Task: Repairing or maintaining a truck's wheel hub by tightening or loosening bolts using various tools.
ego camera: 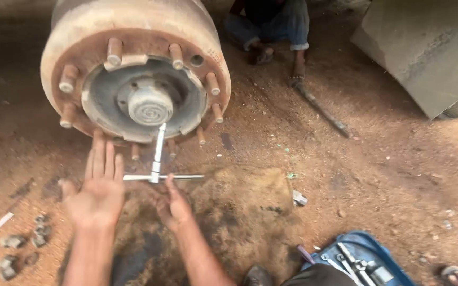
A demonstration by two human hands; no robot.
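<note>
A large rusty wheel hub [133,79] with several protruding studs stands in front of me on the dirt ground. A silver T-handle socket wrench [157,159] runs from the hub's lower edge down to its crossbar. My left hand [97,188] is spread flat, fingers apart, touching the left end of the crossbar. My right hand [173,204] touches the crossbar from below near its middle with its fingertips; its grip is loose.
Several loose nuts [25,241] lie at the lower left. A blue tool tray [361,259] with wrenches sits at the lower right. A seated person's legs [271,29] and a long metal bar [322,111] are behind the hub. A grey slab [425,47] leans at the upper right.
</note>
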